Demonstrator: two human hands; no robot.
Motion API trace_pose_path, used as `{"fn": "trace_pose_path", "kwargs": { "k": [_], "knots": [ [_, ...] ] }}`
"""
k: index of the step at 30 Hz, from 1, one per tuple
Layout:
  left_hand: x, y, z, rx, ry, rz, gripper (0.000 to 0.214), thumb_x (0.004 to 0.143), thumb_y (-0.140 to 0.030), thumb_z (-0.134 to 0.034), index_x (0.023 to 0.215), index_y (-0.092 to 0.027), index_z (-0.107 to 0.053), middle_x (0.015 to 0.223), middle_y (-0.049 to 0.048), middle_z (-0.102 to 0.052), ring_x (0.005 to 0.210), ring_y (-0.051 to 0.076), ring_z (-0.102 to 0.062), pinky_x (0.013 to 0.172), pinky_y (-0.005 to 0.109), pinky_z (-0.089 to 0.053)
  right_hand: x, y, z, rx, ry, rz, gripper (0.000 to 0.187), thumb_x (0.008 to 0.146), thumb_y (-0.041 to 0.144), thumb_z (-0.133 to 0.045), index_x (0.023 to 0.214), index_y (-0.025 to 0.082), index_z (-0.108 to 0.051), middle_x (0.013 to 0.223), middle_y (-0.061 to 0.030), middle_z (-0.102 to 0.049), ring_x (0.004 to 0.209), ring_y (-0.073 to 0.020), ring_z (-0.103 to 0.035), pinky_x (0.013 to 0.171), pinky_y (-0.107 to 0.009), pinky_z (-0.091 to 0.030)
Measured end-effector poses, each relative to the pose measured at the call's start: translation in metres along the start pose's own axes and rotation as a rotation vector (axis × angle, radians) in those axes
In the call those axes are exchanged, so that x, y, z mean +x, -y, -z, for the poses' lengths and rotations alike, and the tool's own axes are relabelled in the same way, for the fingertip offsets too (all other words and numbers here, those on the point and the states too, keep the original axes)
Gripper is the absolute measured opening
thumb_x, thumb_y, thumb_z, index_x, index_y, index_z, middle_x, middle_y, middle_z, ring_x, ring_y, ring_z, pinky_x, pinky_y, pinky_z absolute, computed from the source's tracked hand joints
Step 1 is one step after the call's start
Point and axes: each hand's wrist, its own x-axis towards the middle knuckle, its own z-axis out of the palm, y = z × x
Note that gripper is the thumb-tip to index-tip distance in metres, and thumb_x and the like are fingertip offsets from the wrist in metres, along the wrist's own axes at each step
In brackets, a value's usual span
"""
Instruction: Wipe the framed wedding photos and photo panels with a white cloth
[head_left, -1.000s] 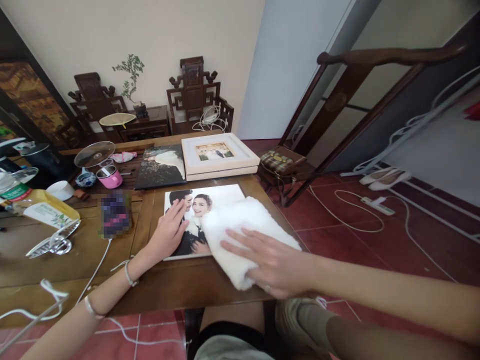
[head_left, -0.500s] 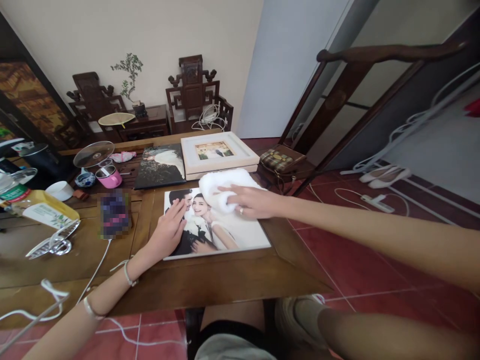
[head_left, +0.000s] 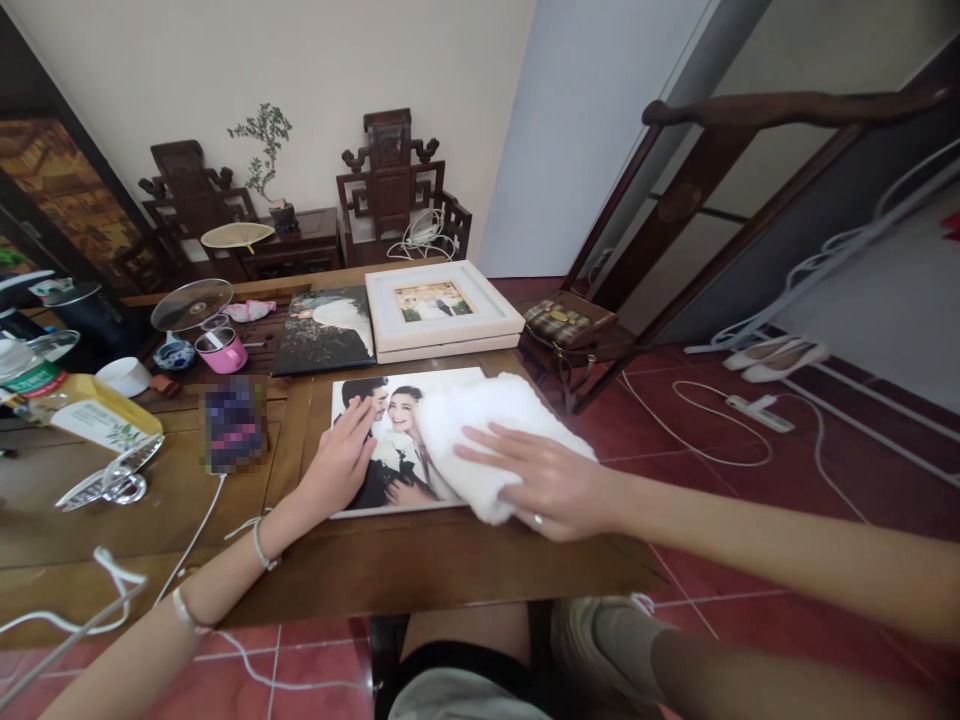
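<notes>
A wedding photo panel [head_left: 401, 455] lies flat on the wooden table, showing a couple in black and white clothes. My left hand [head_left: 346, 455] rests on its left part with the fingers stretched out flat. On the panel's right part, my right hand [head_left: 551, 485] grips a fluffy white cloth [head_left: 469, 410] and presses it down. The cloth hides the right side of the panel and hangs past its edge. Behind it lie a dark photo panel [head_left: 289, 352] and a white picture frame [head_left: 386, 335] on a pale box-like base.
To the left are a pink mug [head_left: 234, 352], an oil bottle [head_left: 97, 405], a silver hair clip [head_left: 124, 480] and a blurred-out device [head_left: 232, 425] on a white cable. A plaid handbag [head_left: 559, 318] sits on the chair [head_left: 679, 205] at the right.
My right hand has moved the cloth toward me and to the right, from the panel's upper part down to its lower right. My left hand stays on the panel.
</notes>
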Motion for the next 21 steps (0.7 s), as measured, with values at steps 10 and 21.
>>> {"fn": "trace_pose_path", "kwargs": {
  "k": [10, 21],
  "knots": [
    [0.0, 0.001, 0.0, 0.01, 0.001, -0.029, 0.048, 0.1, -0.028, -0.031, 0.146, -0.015, -0.038, 0.154, 0.0144, -0.037, 0.147, 0.027, -0.025, 0.115, 0.051, -0.03, 0.011, 0.038, -0.008, 0.043, -0.034, 0.124, 0.007, 0.073, 0.019, -0.061, 0.075, 0.019, -0.068, 0.143, -0.016, -0.05, 0.137, -0.0387, -0.037, 0.105, -0.058, -0.039],
    [0.001, 0.001, 0.001, 0.01, 0.013, -0.026, 0.049, 0.1, -0.029, -0.029, 0.148, -0.017, -0.035, 0.155, 0.0134, -0.035, 0.147, 0.027, -0.023, 0.116, 0.051, -0.028, 0.078, -0.045, 0.012, 0.05, 0.299, -0.366, 0.029, 0.083, 0.014, -0.049, 0.107, 0.014, -0.067, 0.143, -0.0217, -0.047, 0.121, -0.0343, -0.055, 0.092, -0.049, -0.048]
  ]
}}
